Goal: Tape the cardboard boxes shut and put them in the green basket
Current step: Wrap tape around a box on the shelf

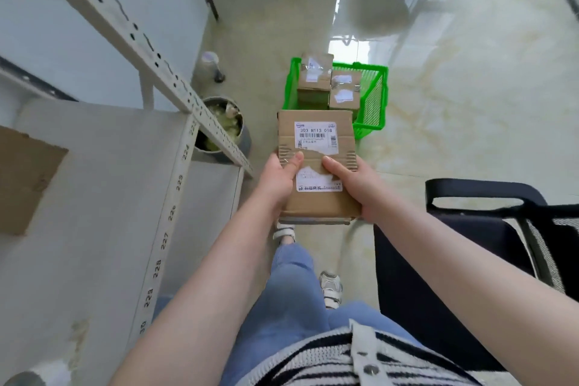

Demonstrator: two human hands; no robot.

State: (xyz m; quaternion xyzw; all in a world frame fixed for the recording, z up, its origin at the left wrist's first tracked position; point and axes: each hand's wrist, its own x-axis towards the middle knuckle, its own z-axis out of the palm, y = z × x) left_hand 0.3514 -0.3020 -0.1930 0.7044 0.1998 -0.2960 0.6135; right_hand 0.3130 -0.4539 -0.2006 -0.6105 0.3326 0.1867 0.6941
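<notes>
A person's left hand (279,177) and right hand (351,180) grip a labelled cardboard box (316,147) from either side, thumbs on top, above the tiled floor (454,103). Just beyond it, the green basket (372,97) holds what appear to be three smaller boxes (326,84).

Four cardboard boxes are showing in all: one box (318,166) is sitting between two hands, the left hand (279,180) and the right hand (354,185), and three boxes are lying in one green basket (371,97) at twelve o'clock: (316,67), (344,80) and (344,99). One metal pot (224,128) is standing at ten o'clock. One black chair (470,229) is standing at three o'clock. Two shoes are showing below, (284,232) and (330,288).
</notes>
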